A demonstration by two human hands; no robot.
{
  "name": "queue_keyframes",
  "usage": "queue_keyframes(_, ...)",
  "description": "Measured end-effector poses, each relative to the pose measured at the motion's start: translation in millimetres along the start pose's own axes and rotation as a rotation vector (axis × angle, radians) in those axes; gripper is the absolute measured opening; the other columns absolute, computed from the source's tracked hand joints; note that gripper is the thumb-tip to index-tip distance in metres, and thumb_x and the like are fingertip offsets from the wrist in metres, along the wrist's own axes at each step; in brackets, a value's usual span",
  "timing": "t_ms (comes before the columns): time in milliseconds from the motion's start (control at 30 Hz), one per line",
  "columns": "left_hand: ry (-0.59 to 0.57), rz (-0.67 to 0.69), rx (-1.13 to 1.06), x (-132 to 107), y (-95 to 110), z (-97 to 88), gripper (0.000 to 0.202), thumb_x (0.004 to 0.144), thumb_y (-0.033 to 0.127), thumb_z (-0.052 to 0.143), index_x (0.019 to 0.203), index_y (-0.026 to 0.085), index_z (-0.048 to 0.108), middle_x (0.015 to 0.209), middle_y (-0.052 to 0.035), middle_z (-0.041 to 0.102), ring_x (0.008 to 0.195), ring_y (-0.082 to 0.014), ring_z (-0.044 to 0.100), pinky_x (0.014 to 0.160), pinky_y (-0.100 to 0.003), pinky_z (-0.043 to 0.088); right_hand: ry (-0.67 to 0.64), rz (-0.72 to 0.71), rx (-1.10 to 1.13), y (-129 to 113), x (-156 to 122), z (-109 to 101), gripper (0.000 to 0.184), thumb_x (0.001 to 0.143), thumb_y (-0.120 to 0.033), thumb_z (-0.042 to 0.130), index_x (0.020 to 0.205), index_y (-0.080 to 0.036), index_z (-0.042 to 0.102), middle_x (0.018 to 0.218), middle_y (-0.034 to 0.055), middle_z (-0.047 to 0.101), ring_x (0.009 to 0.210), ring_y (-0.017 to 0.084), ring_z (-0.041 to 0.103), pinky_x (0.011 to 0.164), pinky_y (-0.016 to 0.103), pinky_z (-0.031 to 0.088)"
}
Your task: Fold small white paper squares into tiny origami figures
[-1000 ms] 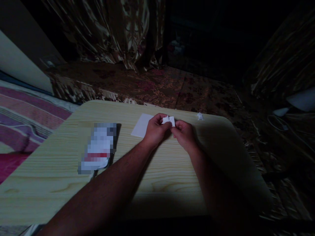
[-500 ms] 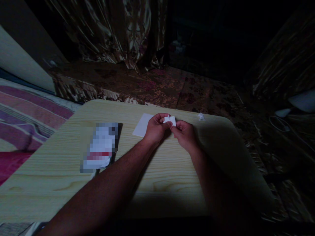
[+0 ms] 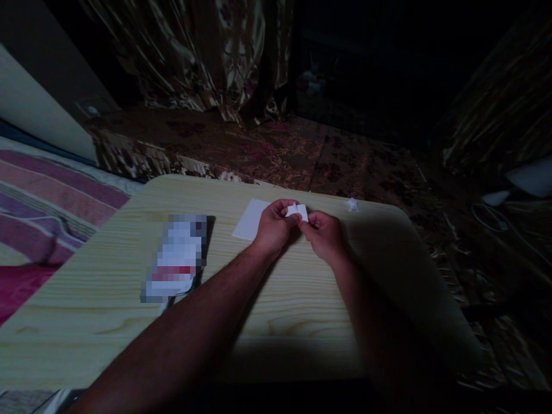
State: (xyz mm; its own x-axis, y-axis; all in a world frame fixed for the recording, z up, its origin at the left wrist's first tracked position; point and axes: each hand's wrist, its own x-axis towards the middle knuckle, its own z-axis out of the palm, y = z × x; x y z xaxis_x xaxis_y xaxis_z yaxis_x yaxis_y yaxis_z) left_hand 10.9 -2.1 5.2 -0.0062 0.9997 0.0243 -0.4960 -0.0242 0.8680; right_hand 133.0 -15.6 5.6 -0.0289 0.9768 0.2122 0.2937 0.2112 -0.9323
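A small folded piece of white paper (image 3: 301, 210) is pinched between my two hands above the far half of the wooden table (image 3: 302, 299). My left hand (image 3: 276, 225) grips its left side, thumb in front. At its right lower corner, my right hand (image 3: 325, 233) holds it between thumb and curled fingers. A pointed flap sticks up at the paper's top edge. Partly behind my left hand lies a flat white sheet of paper (image 3: 249, 221). Right of my hands, near the far edge, rests a small white folded paper star (image 3: 352, 204).
A blurred-out flat item (image 3: 176, 256), white with a red band, lies at the table's left. Striped bedding (image 3: 52, 190) borders the left side. Beyond the far edge are patterned fabric (image 3: 267, 146) and curtains (image 3: 241, 57). A white lamp-like object with a cord (image 3: 532, 178) is at right.
Both hands stay in nearly the same place, still holding the folded paper. Its upper edge and the fingers have shifted very slightly.
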Motion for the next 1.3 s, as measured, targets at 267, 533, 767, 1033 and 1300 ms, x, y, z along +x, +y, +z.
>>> queue_keyframes(267,0.018,0.051,0.074,-0.5,-0.2,-2.9,0.037,0.063,0.018,0.07,0.098,0.016,0.06,0.074,0.001,0.062,0.061,-0.0092,0.054,0.061,-0.022,0.042,0.035,0.029,0.086,-1.7,1.2,-2.1,0.017,0.071,-0.032,0.063,0.076,-0.017,0.058,0.061,-0.0019,0.059,0.053,0.01,0.052,0.051,0.023,0.041)
queue_keyframes(533,-0.031,0.148,0.182,-1.2,0.4,-3.0,0.039,0.066,0.015,0.064,0.104,0.02,0.059,0.074,0.0017,0.058,0.06,-0.0094,0.051,0.055,-0.021,0.041,0.067,-0.024,0.153,1.9,4.8,-5.5,0.023,0.07,-0.028,0.065,0.089,-0.018,0.056,0.077,0.0014,0.065,0.067,0.013,0.061,0.059,0.025,0.048)
queue_keyframes(767,-0.036,0.124,0.171,-0.7,-1.9,-3.2,0.033,0.064,0.014,0.065,0.095,0.019,0.057,0.072,0.003,0.057,0.056,-0.0078,0.05,0.052,-0.019,0.04,0.03,-0.042,0.183,3.7,6.7,-8.5,0.018,0.069,-0.023,0.065,0.085,-0.019,0.058,0.075,0.0,0.064,0.064,0.012,0.06,0.053,0.023,0.049)
queue_keyframes(1033,-0.078,0.012,0.211,4.2,5.9,-11.3,0.024,0.061,0.019,0.071,0.08,0.017,0.056,0.059,0.0049,0.056,0.047,-0.0069,0.048,0.048,-0.019,0.038,-0.051,-0.008,0.155,2.6,6.3,-16.6,0.011,0.069,-0.02,0.064,0.078,-0.017,0.06,0.065,-0.0009,0.063,0.053,0.01,0.057,0.048,0.021,0.047)
queue_keyframes(1300,-0.296,-0.125,0.167,5.8,11.9,-20.6,0.028,0.062,0.015,0.073,0.086,0.015,0.061,0.064,0.0015,0.062,0.054,-0.0102,0.056,0.054,-0.022,0.041,-0.132,-0.04,0.189,1.1,5.6,-22.6,0.014,0.072,-0.025,0.066,0.083,-0.017,0.062,0.071,0.0005,0.065,0.059,0.011,0.06,0.05,0.022,0.051)
